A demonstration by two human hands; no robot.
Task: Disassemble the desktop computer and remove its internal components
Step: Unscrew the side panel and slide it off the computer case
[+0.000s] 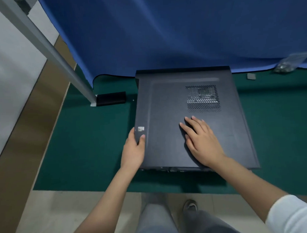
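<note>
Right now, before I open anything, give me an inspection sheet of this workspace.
Surface: green felt mat over a pale table.
Job's things: black metal desktop computer case lying flat, side panel still on, mesh vent facing up.
Clutter: small black box, clear plastic bag, small grey tab.
Hands: left hand grips the case's left edge; right hand rests flat on the panel.
Cables: nothing seen.
Surroundings: blue cloth backdrop, grey metal pole.

A black desktop computer (pixel 176 133) lies flat on the green tabletop (pixel 84 145); the left hand (pixel 134 150) grips its left edge while the right hand (pixel 201 140) rests flat on top.
</note>
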